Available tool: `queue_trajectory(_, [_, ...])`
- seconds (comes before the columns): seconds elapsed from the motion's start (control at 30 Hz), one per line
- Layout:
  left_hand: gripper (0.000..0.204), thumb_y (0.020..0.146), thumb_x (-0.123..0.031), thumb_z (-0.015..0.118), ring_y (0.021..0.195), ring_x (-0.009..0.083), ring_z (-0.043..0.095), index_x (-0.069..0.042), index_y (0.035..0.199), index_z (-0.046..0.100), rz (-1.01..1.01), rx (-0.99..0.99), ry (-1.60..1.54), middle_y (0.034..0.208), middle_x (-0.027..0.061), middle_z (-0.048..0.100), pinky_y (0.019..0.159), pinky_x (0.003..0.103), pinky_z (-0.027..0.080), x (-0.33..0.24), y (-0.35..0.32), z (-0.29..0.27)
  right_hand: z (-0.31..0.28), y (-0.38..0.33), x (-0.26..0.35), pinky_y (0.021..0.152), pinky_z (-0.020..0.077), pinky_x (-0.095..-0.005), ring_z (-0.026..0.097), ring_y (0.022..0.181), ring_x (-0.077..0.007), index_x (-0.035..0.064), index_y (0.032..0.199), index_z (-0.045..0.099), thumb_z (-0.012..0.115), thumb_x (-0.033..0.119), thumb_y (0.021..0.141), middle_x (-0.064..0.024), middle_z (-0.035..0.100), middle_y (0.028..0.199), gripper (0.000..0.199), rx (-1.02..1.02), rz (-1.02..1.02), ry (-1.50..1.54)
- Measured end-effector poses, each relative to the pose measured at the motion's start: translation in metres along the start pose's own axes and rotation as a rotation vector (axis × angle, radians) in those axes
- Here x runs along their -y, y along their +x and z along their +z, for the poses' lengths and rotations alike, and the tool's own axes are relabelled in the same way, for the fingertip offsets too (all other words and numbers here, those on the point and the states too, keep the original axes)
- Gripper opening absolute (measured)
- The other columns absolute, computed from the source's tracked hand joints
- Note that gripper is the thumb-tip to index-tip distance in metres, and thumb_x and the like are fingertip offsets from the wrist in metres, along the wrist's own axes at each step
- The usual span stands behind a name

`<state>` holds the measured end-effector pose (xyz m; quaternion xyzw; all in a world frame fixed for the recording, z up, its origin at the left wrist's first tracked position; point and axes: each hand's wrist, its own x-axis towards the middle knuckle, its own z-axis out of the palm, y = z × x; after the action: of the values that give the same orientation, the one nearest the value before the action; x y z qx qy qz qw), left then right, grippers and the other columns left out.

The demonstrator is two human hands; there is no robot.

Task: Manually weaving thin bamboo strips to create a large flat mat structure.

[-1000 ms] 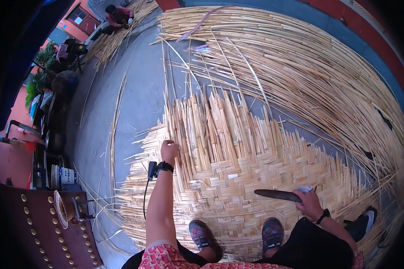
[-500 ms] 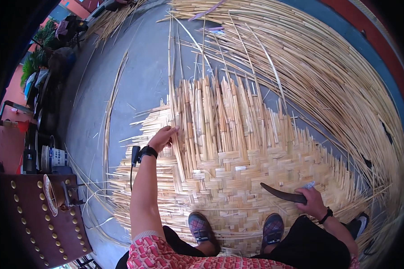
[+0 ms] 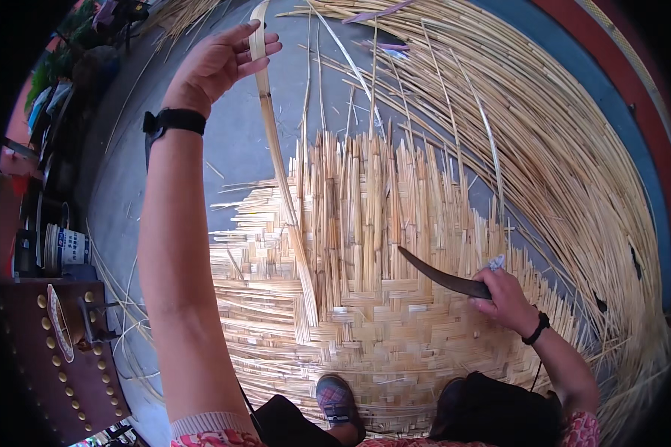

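My left hand (image 3: 215, 65) is raised at the upper left, holding a long flat reed strip (image 3: 277, 167) between thumb and fingers. The strip slants down from the hand, and its lower end lies in the woven reed mat (image 3: 395, 331). Upright strips stand out along the mat's far edge. Over the mat's right part, my right hand (image 3: 508, 299) is closed round a curved dark knife-like tool (image 3: 441, 276), its tip pointing left. Something small, whitish and crumpled (image 3: 496, 262) shows at the top of that fist; what it is I cannot tell.
A large pile of loose reeds (image 3: 566, 149) curves along the right and far side. My shoe (image 3: 338, 402) stands on the mat's near part. At left are a dark red studded panel (image 3: 67, 372) and a white bucket-like container (image 3: 68, 246). Several long strips stretch beyond the mat.
My left hand has risen away from the mat, lifting the upper part of the reed strip. My right hand has moved slightly farther from my body with the curved tool.
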<state>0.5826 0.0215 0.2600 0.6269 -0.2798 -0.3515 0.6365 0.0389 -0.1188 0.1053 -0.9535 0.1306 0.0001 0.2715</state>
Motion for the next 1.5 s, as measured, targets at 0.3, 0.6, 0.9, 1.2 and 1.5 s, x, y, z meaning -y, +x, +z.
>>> queue_trajectory(0.3, [0.015,0.099,-0.014,0.058,0.097,0.0226,0.068,-0.001,0.106,0.059,0.011,-0.24,-0.248,0.096,0.01,0.067,0.092,0.037,0.057,0.202,0.012,0.005,0.045,0.149,0.033,0.066,0.0508,-0.0418,0.06,0.076,-0.0312,0.0317,0.142,0.048,0.064,0.024,0.089,-0.0129,0.054,0.082,0.056,0.121,-0.011,-0.14])
queue_trajectory(0.6, [0.012,0.098,-0.014,0.059,0.098,0.0227,0.067,-0.002,0.103,0.06,0.075,-0.229,-0.36,0.096,0.0095,0.067,0.093,0.037,0.057,0.228,0.002,0.012,0.077,0.24,0.04,0.066,0.0518,-0.0424,0.062,0.078,-0.0328,0.0282,0.137,0.055,0.061,0.024,0.092,-0.0149,0.057,0.083,0.045,0.03,-0.056,-0.24])
queue_trajectory(0.9, [0.019,0.099,-0.013,0.057,0.091,0.0259,0.07,0.003,0.109,0.058,0.137,-0.228,-0.209,0.093,0.0136,0.069,0.09,0.039,0.058,0.225,-0.048,0.029,0.086,0.282,0.03,0.084,0.052,-0.0446,0.066,0.098,-0.0312,0.0276,0.132,0.06,0.055,0.038,0.094,-0.0108,0.07,0.106,0.039,0.206,0.132,0.036])
queue_trajectory(1.2, [0.023,0.101,-0.017,0.053,0.073,0.0143,0.07,-0.002,0.117,0.06,0.477,0.193,-0.244,0.093,0.0142,0.072,0.049,0.019,0.043,0.093,-0.131,0.124,0.004,0.154,0.072,0.076,0.0529,-0.0423,0.066,0.083,-0.0272,0.0171,0.141,0.05,0.043,0.046,0.102,-0.0105,0.068,0.091,0.049,0.583,0.111,0.193])
queue_trajectory(1.5, [0.016,0.092,-0.011,0.068,0.081,0.0116,0.066,-0.001,0.105,0.068,-0.332,0.386,0.03,0.09,0.0027,0.07,0.072,0.025,0.051,0.245,-0.268,0.292,0.041,-0.029,0.007,0.075,0.0467,-0.0347,0.061,0.088,-0.0178,0.0054,0.122,0.056,0.062,0.028,0.097,-0.0084,0.064,0.094,0.035,-0.205,0.09,0.742])
